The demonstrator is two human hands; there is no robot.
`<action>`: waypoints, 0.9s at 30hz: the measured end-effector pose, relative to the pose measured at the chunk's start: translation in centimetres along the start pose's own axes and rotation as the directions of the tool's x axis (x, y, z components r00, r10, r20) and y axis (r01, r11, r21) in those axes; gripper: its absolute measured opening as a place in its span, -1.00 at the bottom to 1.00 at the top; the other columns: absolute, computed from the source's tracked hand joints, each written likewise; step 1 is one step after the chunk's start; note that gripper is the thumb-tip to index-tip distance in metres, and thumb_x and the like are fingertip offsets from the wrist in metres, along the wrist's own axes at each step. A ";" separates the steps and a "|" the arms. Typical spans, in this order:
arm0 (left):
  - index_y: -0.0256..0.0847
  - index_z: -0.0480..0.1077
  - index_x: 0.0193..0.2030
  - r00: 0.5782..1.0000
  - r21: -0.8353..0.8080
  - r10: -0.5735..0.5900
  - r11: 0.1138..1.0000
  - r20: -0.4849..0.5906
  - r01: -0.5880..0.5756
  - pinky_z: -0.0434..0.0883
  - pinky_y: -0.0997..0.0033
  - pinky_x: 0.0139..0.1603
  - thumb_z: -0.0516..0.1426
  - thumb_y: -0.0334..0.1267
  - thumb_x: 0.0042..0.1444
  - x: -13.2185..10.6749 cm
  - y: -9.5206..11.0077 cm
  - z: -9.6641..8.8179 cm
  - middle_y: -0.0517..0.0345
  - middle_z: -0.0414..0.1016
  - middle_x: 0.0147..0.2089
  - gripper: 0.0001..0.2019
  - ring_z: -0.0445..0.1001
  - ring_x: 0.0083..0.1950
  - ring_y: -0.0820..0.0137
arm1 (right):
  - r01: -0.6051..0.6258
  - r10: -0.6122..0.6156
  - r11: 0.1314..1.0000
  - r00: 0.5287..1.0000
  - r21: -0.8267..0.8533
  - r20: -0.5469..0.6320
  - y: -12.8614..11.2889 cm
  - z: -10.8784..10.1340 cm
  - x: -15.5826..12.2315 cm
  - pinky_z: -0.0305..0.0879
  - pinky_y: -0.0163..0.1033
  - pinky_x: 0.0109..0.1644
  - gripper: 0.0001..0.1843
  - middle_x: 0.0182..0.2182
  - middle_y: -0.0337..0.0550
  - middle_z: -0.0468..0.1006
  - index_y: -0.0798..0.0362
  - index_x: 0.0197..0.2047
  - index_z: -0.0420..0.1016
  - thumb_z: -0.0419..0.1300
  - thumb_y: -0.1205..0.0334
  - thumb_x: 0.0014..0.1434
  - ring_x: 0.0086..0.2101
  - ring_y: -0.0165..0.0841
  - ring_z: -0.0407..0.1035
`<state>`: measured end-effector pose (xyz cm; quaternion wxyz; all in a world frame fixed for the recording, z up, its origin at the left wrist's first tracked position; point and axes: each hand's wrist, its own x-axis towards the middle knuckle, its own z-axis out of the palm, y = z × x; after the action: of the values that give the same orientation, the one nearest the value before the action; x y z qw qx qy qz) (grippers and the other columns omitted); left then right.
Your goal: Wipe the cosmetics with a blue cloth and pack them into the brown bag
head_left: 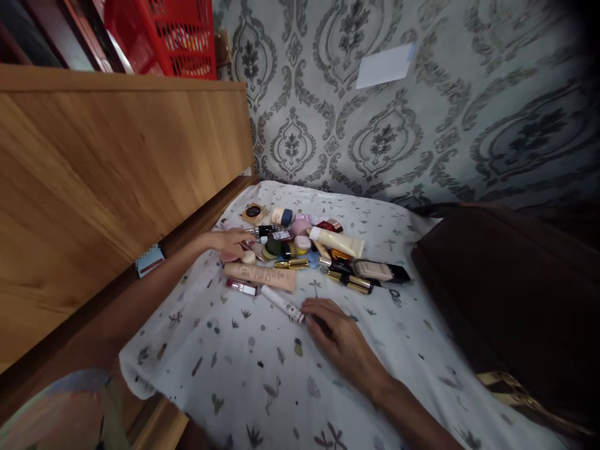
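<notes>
My left hand (230, 242) reaches over the left side of a pile of makeup, fingers stretched out and touching the small items there. Just below it lies a beige squeeze tube (260, 275). My right hand (340, 331) is curled, its fingertips at the red-marked end of a slim white tube (281, 303) lying on the cloth. Left of that is a lip gloss (241, 287) with a white cap. Around the pile are a cream tube (337, 241), a foundation bottle (375, 270), a gold lipstick (291, 264), a blue-lidded jar (282, 217) and a compact (254, 213).
The patterned white cloth (253, 350) covers the surface. A dark brown bag (497, 281) stands at the right. Along the left runs a wooden cabinet (117, 162) with a red basket (182, 40) on top. A patterned wall (328, 125) closes off the back.
</notes>
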<state>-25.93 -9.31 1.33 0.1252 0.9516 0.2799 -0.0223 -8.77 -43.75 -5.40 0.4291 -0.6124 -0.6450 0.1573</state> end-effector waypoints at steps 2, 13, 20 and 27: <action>-0.10 0.47 0.11 0.999 0.023 0.040 0.999 0.013 -0.040 0.27 0.41 0.25 0.23 -0.34 -0.06 -1.2 0.2 0.7 0.15 0.51 0.14 -0.49 0.38 0.22 0.19 | 0.015 -0.015 1.000 1.000 -0.013 -0.003 -0.2 0.0 0.0 0.45 -0.01 0.07 -0.73 -0.12 0.00 0.61 0.03 -0.13 0.55 0.02 0.25 0.31 -0.07 -0.18 0.49; -0.13 0.39 0.19 0.997 0.148 0.072 0.986 0.005 -0.072 0.27 0.15 0.29 0.25 -0.20 -0.07 -1.0 0.3 1.9 0.03 0.43 0.18 -0.40 0.29 0.25 0.05 | 0.051 -0.050 0.997 0.999 -0.059 0.019 -0.3 0.2 0.0 0.41 -0.02 0.05 -0.77 -0.13 -0.01 0.60 0.05 -0.15 0.53 0.04 0.34 0.28 -0.08 -0.18 0.45; -0.08 0.43 0.14 0.989 0.207 -0.004 0.978 -0.149 0.035 0.34 0.18 0.24 0.13 -0.30 0.06 -3.5 -3.0 0.4 0.04 0.44 0.14 -0.55 0.34 0.22 0.14 | 0.076 -0.074 0.993 0.997 -0.089 0.036 -0.3 0.1 -0.2 0.41 -0.02 0.07 -0.76 -0.12 0.00 0.59 0.06 -0.14 0.51 0.03 0.41 0.28 -0.07 -0.19 0.44; -0.11 0.37 0.23 0.975 0.216 0.022 0.976 -0.219 0.026 0.29 0.01 0.28 0.06 -0.23 0.24 -4.6 -0.9 1.0 -0.04 0.41 0.23 -0.58 0.29 0.31 0.08 | 0.087 -0.085 0.994 0.996 -0.073 0.032 0.0 0.3 -0.1 0.41 -0.01 0.05 -0.77 -0.14 -0.01 0.58 0.05 -0.15 0.50 0.03 0.40 0.29 -0.09 -0.19 0.43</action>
<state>-30.24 -11.28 0.72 -0.0114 0.9558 0.2889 0.0527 -9.02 -43.73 -5.64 0.4031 -0.5973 -0.6823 0.1234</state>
